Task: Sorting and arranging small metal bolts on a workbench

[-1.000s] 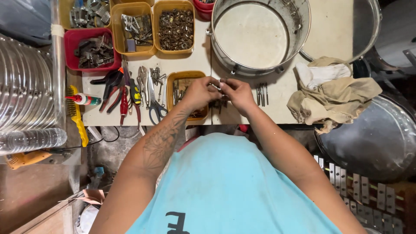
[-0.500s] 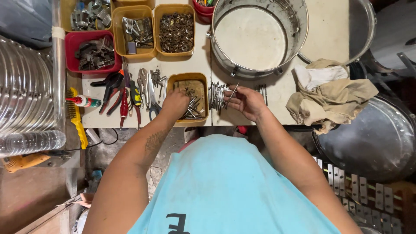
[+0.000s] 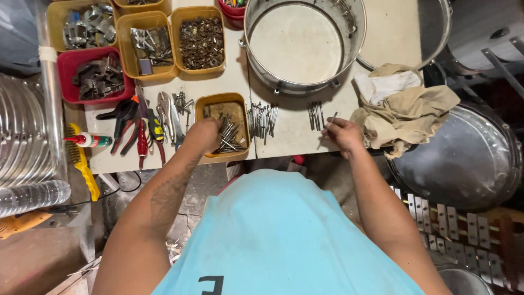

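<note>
The left hand (image 3: pixel 203 135) is down in the small yellow tray (image 3: pixel 238 112) at the front edge of the workbench (image 3: pixel 289 139), fingers curled over the heap of long metal screws (image 3: pixel 229 135) lying in it; whether it has actually closed on one I cannot tell. The right hand (image 3: pixel 343 134) sits near the front edge further right, pinched shut on a single thin metal rod (image 3: pixel 328 127) that slants up out of its fingertips. Between the two hands, two loose rows of the same rods (image 3: pixel 263 119) lie flat on the bench top.

Along the back-left corner stand more trays: a yellow one with shiny metal brackets (image 3: pixel 87 24), a yellow one holding clips and a small flat plate (image 3: pixel 148 46), a yellow one full of dark nuts (image 3: pixel 201 41), and a red one with dark metal pieces (image 3: pixel 95 79). Pliers (image 3: pixel 128 123) and other hand tools lie just left of the screw tray. At the back, right of the trays, a drum shell (image 3: pixel 303 43) stands open side up. A crumpled beige rag (image 3: pixel 406 109) lies at the right edge, close to the right hand.
</note>
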